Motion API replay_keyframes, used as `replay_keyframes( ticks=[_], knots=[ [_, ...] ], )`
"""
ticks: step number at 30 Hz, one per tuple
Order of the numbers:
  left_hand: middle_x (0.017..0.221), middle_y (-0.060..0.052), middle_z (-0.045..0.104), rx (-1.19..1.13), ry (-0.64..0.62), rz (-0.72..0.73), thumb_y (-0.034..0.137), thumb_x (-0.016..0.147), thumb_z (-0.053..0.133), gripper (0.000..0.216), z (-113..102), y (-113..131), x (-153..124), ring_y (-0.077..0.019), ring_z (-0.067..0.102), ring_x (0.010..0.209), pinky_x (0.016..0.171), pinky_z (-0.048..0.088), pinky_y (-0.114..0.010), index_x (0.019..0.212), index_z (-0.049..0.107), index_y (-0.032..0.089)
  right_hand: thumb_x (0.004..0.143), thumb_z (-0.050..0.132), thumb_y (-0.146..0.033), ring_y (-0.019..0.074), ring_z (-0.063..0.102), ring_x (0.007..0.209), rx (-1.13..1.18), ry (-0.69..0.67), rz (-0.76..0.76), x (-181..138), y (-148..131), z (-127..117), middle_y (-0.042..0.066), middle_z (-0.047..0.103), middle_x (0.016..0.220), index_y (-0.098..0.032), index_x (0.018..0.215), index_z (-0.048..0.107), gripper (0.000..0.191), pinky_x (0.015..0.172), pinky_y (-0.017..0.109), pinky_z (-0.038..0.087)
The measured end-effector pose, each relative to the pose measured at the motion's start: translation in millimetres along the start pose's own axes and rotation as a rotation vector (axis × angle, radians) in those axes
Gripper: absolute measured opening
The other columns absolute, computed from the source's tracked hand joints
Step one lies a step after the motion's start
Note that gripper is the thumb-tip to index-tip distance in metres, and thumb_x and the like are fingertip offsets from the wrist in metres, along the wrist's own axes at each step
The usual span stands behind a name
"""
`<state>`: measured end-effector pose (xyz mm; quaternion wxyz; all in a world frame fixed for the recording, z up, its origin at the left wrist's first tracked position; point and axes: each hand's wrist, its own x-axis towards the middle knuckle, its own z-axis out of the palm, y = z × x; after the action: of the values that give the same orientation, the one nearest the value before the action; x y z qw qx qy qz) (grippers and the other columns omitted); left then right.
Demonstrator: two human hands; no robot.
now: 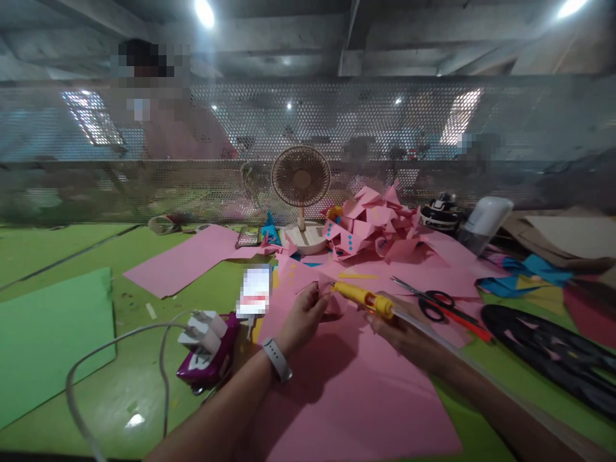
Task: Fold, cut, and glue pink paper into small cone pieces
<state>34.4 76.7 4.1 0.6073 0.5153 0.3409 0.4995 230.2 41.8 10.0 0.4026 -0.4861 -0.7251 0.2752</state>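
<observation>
My right hand is wrapped round a yellow hot glue gun, with a white glue stick or cord trailing from its rear. The gun's nozzle points left, close to the fingers of my left hand. Fingers and thumb of that hand are pinched on a small folded pink paper piece, partly hidden by the hand. Under both hands lies a large pink paper sheet. Just right of the gun, black-handled scissors rest beside a red strip-like tool.
A small fan stands at the back, with a heap of folded pink paper shapes to its right. A lit phone and a purple power strip with cables lie left. A black tray-like object is at right; green card at far left.
</observation>
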Motion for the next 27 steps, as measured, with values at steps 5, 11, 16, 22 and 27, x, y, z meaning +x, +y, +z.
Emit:
replay_keyframes(
  ticks=[5,11,16,22,27],
  knots=[
    [0.072,0.004,0.037,0.008,0.019,0.014,0.037,0.072,0.067,0.032,2,2,-2,-0.0086,0.036,0.063,0.07,0.055,-0.035,0.068,0.042,0.018,0.082,0.05,-0.036,0.0133,0.047,0.057,-0.005,0.022,0.012,-1,3,1,-0.001,0.052,0.066,-0.022,0.077,0.051,0.014,0.048,0.023,0.037],
    [0.074,0.003,0.04,0.004,0.008,0.021,0.036,0.073,0.067,0.03,3,2,-3,-0.0094,0.039,0.066,0.069,0.056,-0.034,0.068,0.044,0.017,0.082,0.05,-0.033,0.0124,0.043,0.053,-0.027,-0.009,-0.004,-2,3,1,-0.003,0.051,0.065,-0.023,0.08,0.051,0.01,0.048,0.023,0.035],
    [0.076,0.002,0.04,0.002,-0.006,0.011,0.037,0.073,0.067,0.03,1,1,-2,-0.0095,0.04,0.069,0.07,0.056,-0.034,0.07,0.045,0.016,0.08,0.051,-0.028,0.012,0.045,0.056,-0.016,0.01,-0.036,-2,-4,1,-0.002,0.054,0.067,-0.021,0.079,0.052,0.007,0.049,0.023,0.035],
    [0.076,0.003,0.035,0.019,-0.02,0.023,0.036,0.075,0.065,0.031,-1,-1,-1,-0.0082,0.036,0.067,0.071,0.056,-0.036,0.069,0.041,0.016,0.078,0.052,-0.025,0.0124,0.049,0.059,-0.042,0.004,-0.037,0,-6,0,-0.001,0.058,0.071,-0.019,0.081,0.053,0.007,0.053,0.023,0.037],
    [0.075,0.004,0.034,0.042,-0.04,0.031,0.035,0.077,0.063,0.031,-1,1,-1,-0.0079,0.035,0.065,0.071,0.057,-0.036,0.069,0.04,0.017,0.08,0.051,-0.027,0.0122,0.049,0.059,-0.043,-0.011,-0.042,-1,-2,-1,-0.001,0.057,0.07,-0.019,0.084,0.054,0.009,0.053,0.023,0.037]
  ],
)
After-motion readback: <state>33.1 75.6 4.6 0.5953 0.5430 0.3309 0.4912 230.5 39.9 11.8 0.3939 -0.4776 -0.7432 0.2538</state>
